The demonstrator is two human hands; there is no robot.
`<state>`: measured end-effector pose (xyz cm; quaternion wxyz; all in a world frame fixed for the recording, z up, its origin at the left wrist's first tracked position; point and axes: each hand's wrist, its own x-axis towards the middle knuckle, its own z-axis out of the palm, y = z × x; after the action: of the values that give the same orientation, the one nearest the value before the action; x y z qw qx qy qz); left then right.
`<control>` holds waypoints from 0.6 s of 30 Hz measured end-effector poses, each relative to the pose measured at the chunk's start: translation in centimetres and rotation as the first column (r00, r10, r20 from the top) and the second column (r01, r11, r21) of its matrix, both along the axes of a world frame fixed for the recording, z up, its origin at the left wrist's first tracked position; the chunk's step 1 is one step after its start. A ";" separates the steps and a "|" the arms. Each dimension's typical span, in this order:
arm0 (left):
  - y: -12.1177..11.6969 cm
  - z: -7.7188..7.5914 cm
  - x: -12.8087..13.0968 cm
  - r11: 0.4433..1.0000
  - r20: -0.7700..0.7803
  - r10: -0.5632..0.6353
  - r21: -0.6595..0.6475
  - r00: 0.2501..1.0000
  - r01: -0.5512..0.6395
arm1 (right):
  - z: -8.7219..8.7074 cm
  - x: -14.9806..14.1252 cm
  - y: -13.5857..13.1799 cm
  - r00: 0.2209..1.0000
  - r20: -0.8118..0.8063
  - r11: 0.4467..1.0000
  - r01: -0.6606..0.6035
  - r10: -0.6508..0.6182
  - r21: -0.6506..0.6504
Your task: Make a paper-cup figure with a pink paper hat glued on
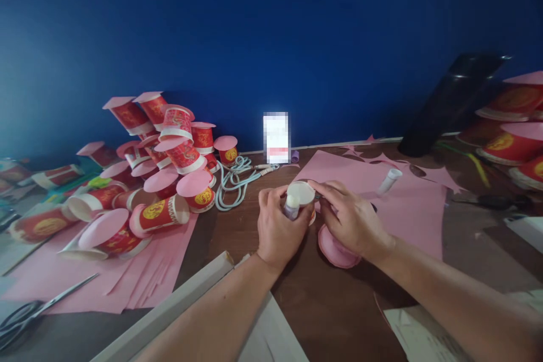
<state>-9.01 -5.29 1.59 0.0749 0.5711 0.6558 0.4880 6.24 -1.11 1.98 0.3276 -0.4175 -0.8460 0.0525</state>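
1. Down at my near side, pale strips [169, 317] lie under my left forearm, on the brown table [335, 317].
2. Just beyond, a pink round piece [338, 250] sits partly beneath my right hand [354, 220].
3. Now the middle of it all: my left hand [278, 232] is closed around a glue stick [292, 208], pale tip up, its long axis close to upright. It seems to brace the paper cup [302, 192] too.
4. And here's the key relation: the cup's pale round end faces up, just right of the stick's tip and slightly farther off. My left hand is nearer the stick; my right reaches the cup's right rim with its fingertips. Whether that right hand pinches or merely touches, I can't tell, since its thumb isn't clear.
5. Out to the right, a white tube [389, 181] stands tilted on a pink sheet [418, 232].
6. Farther left, looped cable [231, 195], then red cups [182, 153] heaped with pink discs attached.
7. Farthest, a dark cylinder [445, 104] leans before the blue wall [271, 34].
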 end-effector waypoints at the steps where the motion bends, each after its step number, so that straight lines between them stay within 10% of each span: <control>1: 0.0 0.0 0.0 1.000 0.000 -0.002 0.005 1.000 0.002 | 0.0 0.0 0.0 1.000 -0.019 1.000 0.003 -0.003 -0.006; 18: 1.1 -0.3 -1.4 0.997 0.080 0.066 0.026 0.995 -0.069 | 0.3 0.8 0.9 0.995 -0.027 0.992 0.088 -0.091 -0.096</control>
<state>-10.40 -4.22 1.25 0.0762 0.5298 0.6642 0.5218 7.06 -0.18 2.27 0.3230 -0.4692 -0.8176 0.0842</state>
